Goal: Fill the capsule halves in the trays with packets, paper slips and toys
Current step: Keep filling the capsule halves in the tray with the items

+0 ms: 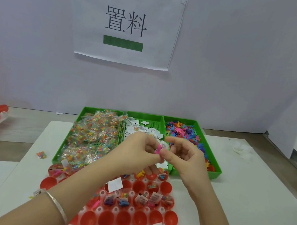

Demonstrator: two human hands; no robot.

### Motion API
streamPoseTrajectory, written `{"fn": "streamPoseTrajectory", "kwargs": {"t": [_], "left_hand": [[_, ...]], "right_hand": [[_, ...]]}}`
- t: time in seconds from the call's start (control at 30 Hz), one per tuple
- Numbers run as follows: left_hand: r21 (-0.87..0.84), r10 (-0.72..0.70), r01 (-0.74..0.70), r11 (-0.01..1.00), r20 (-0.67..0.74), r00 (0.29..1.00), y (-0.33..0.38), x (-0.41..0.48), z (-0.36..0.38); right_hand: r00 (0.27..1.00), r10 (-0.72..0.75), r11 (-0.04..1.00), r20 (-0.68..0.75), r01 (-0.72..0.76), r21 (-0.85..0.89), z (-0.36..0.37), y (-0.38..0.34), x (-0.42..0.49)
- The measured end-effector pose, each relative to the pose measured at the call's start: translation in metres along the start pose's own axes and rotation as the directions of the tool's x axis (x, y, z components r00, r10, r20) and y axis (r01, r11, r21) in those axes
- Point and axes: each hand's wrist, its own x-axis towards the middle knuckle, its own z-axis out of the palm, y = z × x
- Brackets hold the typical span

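Pinching a pink toy (157, 149) between them, the left hand (136, 149) and right hand (185, 155) hover above the red capsule halves (165, 188); beyond them, a paper sign (126, 21) reads "置料".

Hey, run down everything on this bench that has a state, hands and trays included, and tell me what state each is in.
left hand: pinching a pink toy
right hand: pinching the same toy
packet tray: heaped with packets
slip tray: partly filled, back floor bare
toy tray: holding many toys
capsule tray: holds filled halves and empty halves
loose packet: lying outside the trays
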Motion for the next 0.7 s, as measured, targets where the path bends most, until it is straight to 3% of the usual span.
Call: {"fn": "streamPoseTrajectory", "kwargs": {"t": [0.13, 0.27, 0.37, 0.47, 0.57, 0.63, 0.7], "left_hand": [[-0.006, -0.025, 0.025, 1.000, 0.034, 0.999, 0.000, -0.001, -0.002], [0.007, -0.114, 0.114, 0.993, 0.016, 0.993, -0.007, -0.003, -0.011], [0.223, -0.097, 0.117, 0.968, -0.101, 0.990, -0.019, -0.003, -0.036], [0.610, -0.038, 0.203, 0.766, -0.272, 0.962, -0.035, -0.001, -0.069], [0.793, -0.250, 0.355, 0.494, -0.262, 0.932, -0.056, -0.001, -0.091], [0.809, -0.364, 0.372, 0.455, -0.213, 0.907, -0.070, -0.002, -0.095], [0.778, -0.341, 0.374, 0.504, -0.219, 0.914, -0.077, -0.003, -0.096]], "right_hand": [[0.997, -0.002, 0.997, 0.081, 0.009, -0.078, -0.001, 0.002, -0.001], [0.996, -0.075, 0.996, -0.042, 0.073, -0.057, 0.003, 0.006, 0.001], [0.999, 0.002, 0.998, -0.040, 0.001, 0.066, -0.003, 0.006, 0.002], [0.995, 0.077, 0.989, -0.059, -0.069, 0.128, -0.006, 0.004, 0.004], [0.993, 0.106, 0.976, -0.058, -0.092, 0.200, -0.002, 0.001, 0.002], [0.992, 0.116, 0.966, -0.043, -0.103, 0.238, 0.000, -0.001, 0.001], [0.992, 0.124, 0.960, -0.022, -0.114, 0.256, 0.004, -0.003, -0.001]]}}
